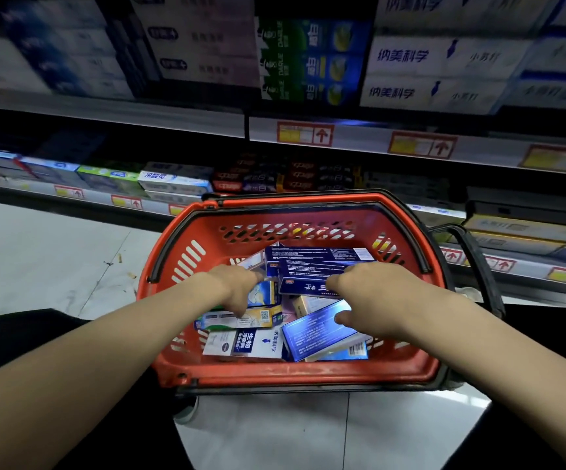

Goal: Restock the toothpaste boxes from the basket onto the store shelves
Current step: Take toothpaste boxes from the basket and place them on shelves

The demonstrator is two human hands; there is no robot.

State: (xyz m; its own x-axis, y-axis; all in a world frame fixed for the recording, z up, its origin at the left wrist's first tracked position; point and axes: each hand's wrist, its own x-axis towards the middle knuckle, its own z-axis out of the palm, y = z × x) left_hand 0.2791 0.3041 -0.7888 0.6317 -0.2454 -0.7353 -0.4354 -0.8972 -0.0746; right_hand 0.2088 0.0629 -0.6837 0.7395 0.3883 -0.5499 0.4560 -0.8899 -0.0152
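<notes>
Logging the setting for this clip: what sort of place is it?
Most likely a shop's toothpaste aisle. Tiered shelves hold rows of toothpaste boxes, red-framed price tags line the shelf edges, and a red shopping basket of assorted boxes sits on the tiled floor.

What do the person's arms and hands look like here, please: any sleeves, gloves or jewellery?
Both forearms are bare up to the frame edge, with no sleeves visible. The left hand and right hand wear no gloves, and no watch, bracelet or ring shows.

basket (295,371): 1 | hands: 2 | boxes in basket: about 9, pile overlaps | shelf tiers: 3
</notes>
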